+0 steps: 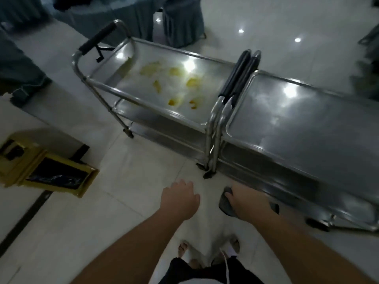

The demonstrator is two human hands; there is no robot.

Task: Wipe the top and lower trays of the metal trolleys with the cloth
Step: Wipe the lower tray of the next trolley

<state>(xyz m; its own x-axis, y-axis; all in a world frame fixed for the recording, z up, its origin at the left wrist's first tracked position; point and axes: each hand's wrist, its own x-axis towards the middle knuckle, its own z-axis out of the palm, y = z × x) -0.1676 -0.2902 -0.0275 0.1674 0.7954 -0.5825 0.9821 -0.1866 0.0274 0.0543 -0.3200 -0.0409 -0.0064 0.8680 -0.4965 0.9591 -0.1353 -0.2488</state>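
Two metal trolleys stand end to end, their dark handles meeting in the middle. The left trolley's top tray (131,83) carries several yellow smears (174,85). The right trolley's top tray (307,124) looks bare and shiny, and its lower tray (266,173) runs below it. My right hand (248,201) grips a dark grey cloth (224,203) just in front of the right trolley's lower tray. My left hand (180,197) hovers over the floor, fingers loosely bent, holding nothing.
A yellow box (51,167) with dark contents lies on the white tiled floor at the left. Blue-draped tables (180,19) stand behind the trolleys and at the far left. My feet (184,249) show at the bottom.
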